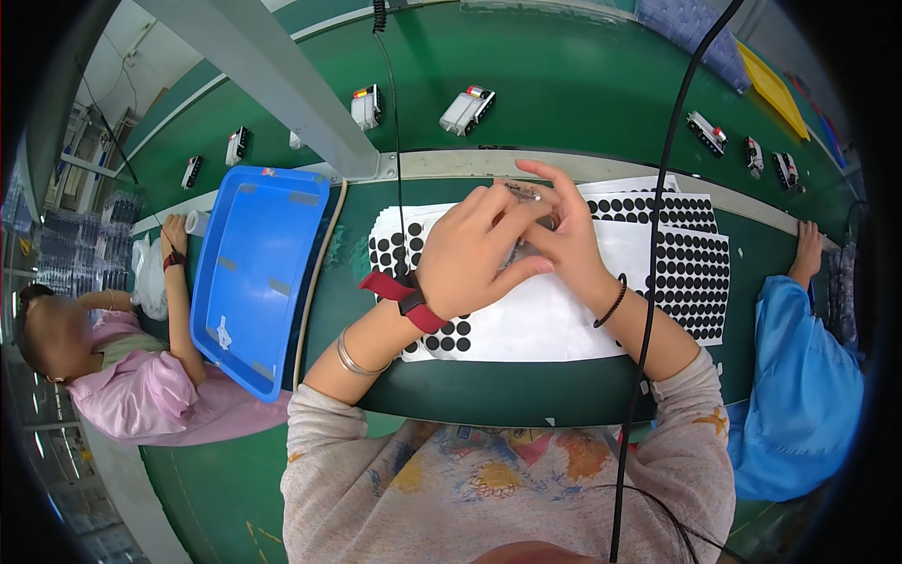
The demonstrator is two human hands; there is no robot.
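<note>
At centre frame, the left hand (479, 246) grasps a small clear-and-grey piece (522, 192), its fingers curled over it. The piece lies between both hands, equally near each, long axis hidden. To the right, the right hand (575, 246) grips it too, one finger raised.

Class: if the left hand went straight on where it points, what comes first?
The left hand would likely meet the right hand first, though a small, partly hidden item between them may come sooner; depth is unclear.
</note>
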